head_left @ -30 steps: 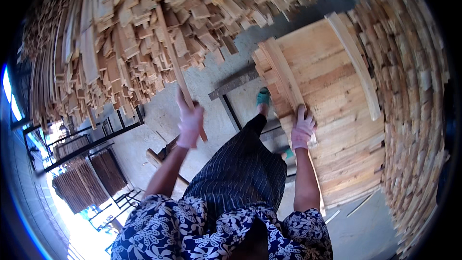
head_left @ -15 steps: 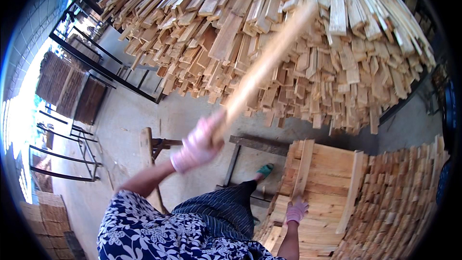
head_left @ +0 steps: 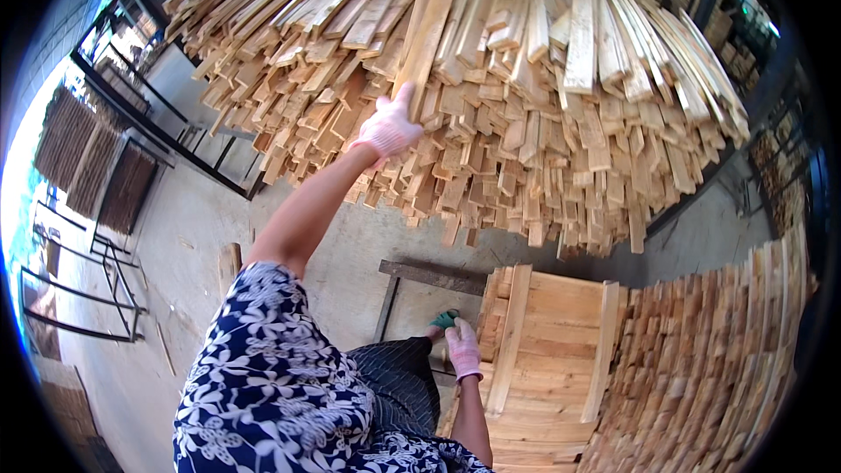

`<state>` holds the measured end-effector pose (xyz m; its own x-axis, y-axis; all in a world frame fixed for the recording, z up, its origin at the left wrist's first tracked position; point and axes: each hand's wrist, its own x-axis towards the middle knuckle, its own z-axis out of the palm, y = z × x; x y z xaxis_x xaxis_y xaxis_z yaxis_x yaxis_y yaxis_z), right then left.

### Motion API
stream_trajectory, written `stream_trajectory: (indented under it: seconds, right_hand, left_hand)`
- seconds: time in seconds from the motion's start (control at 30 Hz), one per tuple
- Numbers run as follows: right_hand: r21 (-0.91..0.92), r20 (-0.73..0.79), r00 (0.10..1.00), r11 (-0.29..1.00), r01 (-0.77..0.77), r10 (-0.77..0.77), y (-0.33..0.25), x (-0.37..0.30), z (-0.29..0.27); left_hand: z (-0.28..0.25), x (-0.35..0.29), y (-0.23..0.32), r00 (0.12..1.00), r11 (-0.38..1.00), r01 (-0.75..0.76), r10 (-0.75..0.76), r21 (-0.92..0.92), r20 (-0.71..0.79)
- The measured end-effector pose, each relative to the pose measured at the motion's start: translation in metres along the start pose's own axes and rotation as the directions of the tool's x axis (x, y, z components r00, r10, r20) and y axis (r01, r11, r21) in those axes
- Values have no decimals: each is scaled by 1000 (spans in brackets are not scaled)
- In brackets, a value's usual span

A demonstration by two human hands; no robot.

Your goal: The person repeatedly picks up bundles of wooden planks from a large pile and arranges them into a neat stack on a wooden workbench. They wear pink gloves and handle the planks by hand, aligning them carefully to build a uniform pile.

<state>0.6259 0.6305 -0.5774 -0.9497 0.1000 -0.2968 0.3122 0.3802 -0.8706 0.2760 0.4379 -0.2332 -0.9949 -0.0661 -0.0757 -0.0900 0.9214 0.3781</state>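
Note:
My left hand (head_left: 392,129), in a pale pink glove, reaches forward to the large pile of loose planks. It is closed around the near end of a wooden plank (head_left: 429,31) that lies on top of the pile, pointing away from me. The thumb lies along the plank's upper face. My right hand (head_left: 462,350), in a similar glove, hangs beside the left edge of a neat stack of boards (head_left: 552,324). Its fingers extend forward and hold nothing that I can see. Two narrow strips, a left one (head_left: 510,337) and a right one (head_left: 601,350), lie across that stack.
The pile (head_left: 543,166) has many uneven ends jutting toward me. A dark metal bench (head_left: 434,275) stands left of the board stack. A tight stack of wood (head_left: 692,368) rises at right. Metal frames (head_left: 79,302) and darker wood stacks (head_left: 92,153) stand at left.
My left hand has swung forward; the plank that was raised and blurred in it now lies along the pile. My right hand has left the top of the board stack and moved to its left side.

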Motion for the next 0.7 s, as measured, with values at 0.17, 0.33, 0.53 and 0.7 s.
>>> stream_trajectory:
  seconds: [0.17,0.33,0.53,0.7]
  right_hand:
    - [789,168,974,572,-225,151,-59,18,-14]
    - [928,374,854,134,-349,-362,-125,65,-11]
    - [556,-270,947,831,7,172,-65,-35,-36]
    - [390,-434,821,899,-200,371,48,-182,-103]
  left_hand:
    - [88,-174,-41,948,693,48,195,-719,251]
    - [178,-393,-95,828,448,337,278,-828,487]
    - [248,-452,-134,567,733,19,552,-680,612]
    - [276,-484,-64,-101,882,-206,412,-424,906]
